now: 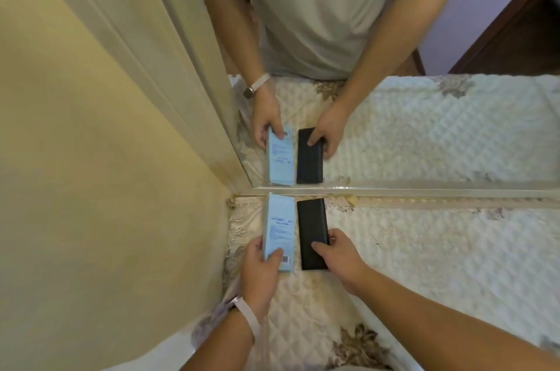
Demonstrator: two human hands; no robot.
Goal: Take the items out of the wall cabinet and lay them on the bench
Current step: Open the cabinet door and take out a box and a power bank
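Both forearms reach in from the bottom edge, the left one wearing a pale wristband [247, 314]. The left hand [260, 267] has its grip clamped on the near end of a light blue box [278, 230], thumb on top beside the barcode. The right hand [339, 258] has its grip closed on the near end of a black box [312, 231], thumb pressed on its top face. Both boxes lie flat, side by side and just apart, on the quilted cream cover of the bench [439, 252], their far ends close to the frame of a mirror [424, 134] that repeats the hands and boxes. A yellow wall [91, 158] stands on the left.
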